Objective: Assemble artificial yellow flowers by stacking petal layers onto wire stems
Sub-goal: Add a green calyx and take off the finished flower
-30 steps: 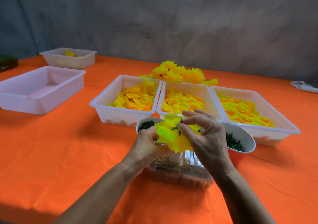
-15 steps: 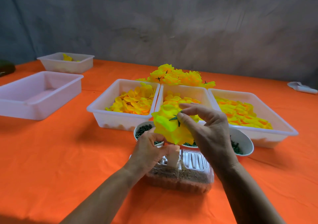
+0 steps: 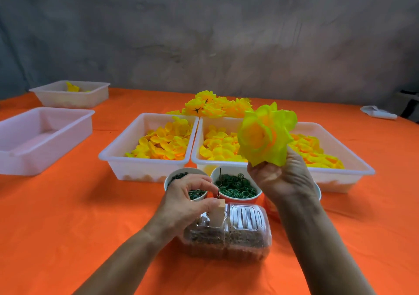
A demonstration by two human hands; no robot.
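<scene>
- Far out to the left of the fingers sit two white tubs: a near tub [image 3: 43, 140] and a farther tub [image 3: 72, 94] with a bit of yellow in it, both on the orange tablecloth [image 3: 68, 215].
- The left hand [image 3: 183, 201] curls its fingers round a small wooden block [image 3: 216, 212] that stands on a clear plastic box [image 3: 226, 238]; a thin dark wire [image 3: 219, 182] rises upright just beside its fingertips.
- Just beyond those fingers are two cups: one cup of dark bits [image 3: 181, 176] and one cup of green rings [image 3: 235, 184].
- Behind the cups, three petal trays [image 3: 145, 160] stand side by side, with a heap of finished flowers [image 3: 217, 106] past them.
- The right hand [image 3: 281, 179] is raised, fingers clenched round the base of a yellow flower [image 3: 265, 136] held above the middle tray.
- Far right of those fingers lies a white object [image 3: 377, 112], too small to identify.
</scene>
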